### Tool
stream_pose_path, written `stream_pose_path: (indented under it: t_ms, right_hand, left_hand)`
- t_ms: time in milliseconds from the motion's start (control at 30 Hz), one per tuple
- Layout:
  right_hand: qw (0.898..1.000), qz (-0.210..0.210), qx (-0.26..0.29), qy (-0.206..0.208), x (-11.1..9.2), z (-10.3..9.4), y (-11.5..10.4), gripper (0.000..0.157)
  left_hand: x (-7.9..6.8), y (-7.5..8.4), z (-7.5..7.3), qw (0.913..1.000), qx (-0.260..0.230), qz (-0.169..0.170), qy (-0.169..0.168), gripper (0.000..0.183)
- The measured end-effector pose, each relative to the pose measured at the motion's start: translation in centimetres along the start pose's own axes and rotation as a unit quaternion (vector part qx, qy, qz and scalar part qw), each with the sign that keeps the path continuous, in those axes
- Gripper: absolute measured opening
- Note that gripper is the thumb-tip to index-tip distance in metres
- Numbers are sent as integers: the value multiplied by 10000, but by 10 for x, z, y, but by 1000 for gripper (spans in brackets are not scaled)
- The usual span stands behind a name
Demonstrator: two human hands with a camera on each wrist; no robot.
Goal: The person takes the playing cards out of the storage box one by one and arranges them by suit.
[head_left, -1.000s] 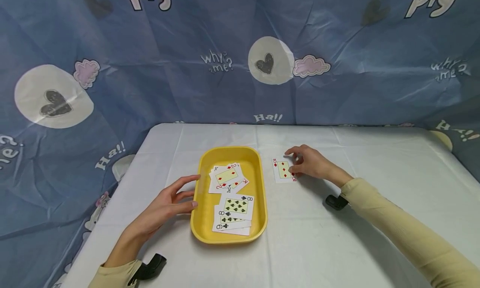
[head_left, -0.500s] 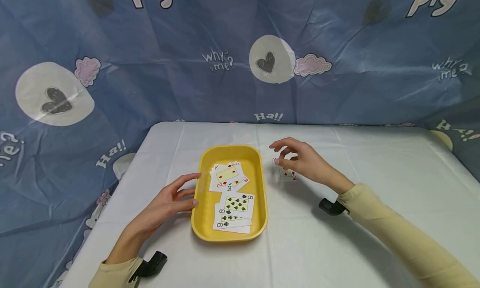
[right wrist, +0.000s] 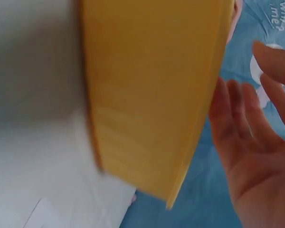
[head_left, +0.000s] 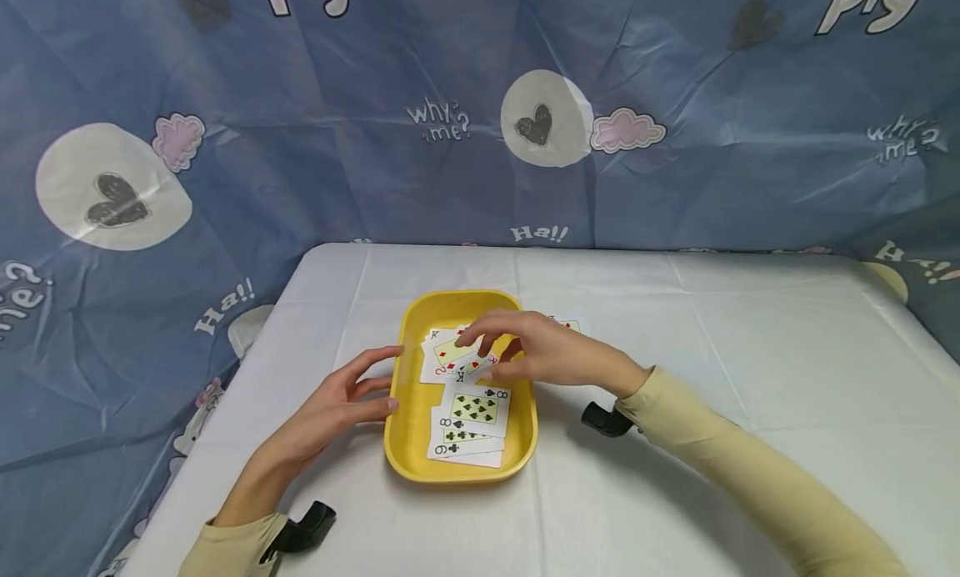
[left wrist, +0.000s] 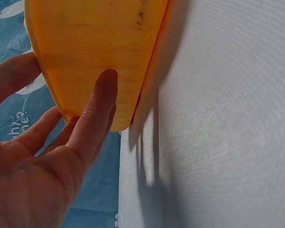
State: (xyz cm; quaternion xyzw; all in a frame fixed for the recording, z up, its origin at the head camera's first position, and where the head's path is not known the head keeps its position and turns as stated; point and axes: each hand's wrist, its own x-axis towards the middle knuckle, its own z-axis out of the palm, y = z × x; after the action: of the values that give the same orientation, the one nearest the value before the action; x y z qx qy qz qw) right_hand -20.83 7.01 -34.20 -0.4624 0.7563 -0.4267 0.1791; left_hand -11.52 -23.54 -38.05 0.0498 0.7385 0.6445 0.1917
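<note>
A yellow tray [head_left: 397,452] stands on the white-covered table with several playing cards in it. An eight of spades [head_left: 483,408] lies over a club card in the front pile; a two of diamonds [head_left: 438,367] tops the rear pile. My left hand [head_left: 318,414] rests its fingertips against the tray's left side, as the left wrist view also shows. Over the rear cards hovers my right hand [head_left: 551,349], fingers loosely bent and apart, holding nothing visible. Behind it, a diamond card [head_left: 567,323] on the table is mostly hidden.
White cloth [head_left: 720,327] covers the table. A blue printed curtain [head_left: 360,168] hangs along its back and left side. Black wrist cameras [head_left: 303,529] sit on both sleeves.
My right hand has left the diamond card on the table and moved left over the tray. The left hand stays against the tray.
</note>
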Motion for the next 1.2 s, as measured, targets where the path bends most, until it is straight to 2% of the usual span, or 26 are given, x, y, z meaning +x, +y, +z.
stream_pose_path:
  t_ms: [167, 333, 533, 733, 933, 1200]
  right_hand:
    - [9967, 41, 38, -816, 25, 8, 3, 42]
    - [9873, 192, -123, -1574, 44, 14, 8, 43]
    - [9763, 435, -316, -2095, 57, 17, 16, 47]
    - [9671, 666, -629, -2374, 64, 21, 24, 49]
    - [9615, 784, -1071, -2407, 64, 27, 21, 48]
    - [9551, 474, -1754, -2339, 63, 35, 18, 41]
  left_hand:
    - [0, 1, 0, 10000, 52, -38, 27, 69]
    - [-1, 0, 1, 10000, 48, -59, 31, 69]
    - [-1, -1, 0, 10000, 18, 4, -20, 68]
    - [-1, -1, -1, 10000, 46, 34, -25, 67]
    - [-1, -1, 0, 9999, 99, -5, 21, 67]
    - [-1, 0, 0, 9999, 123, -26, 58, 67]
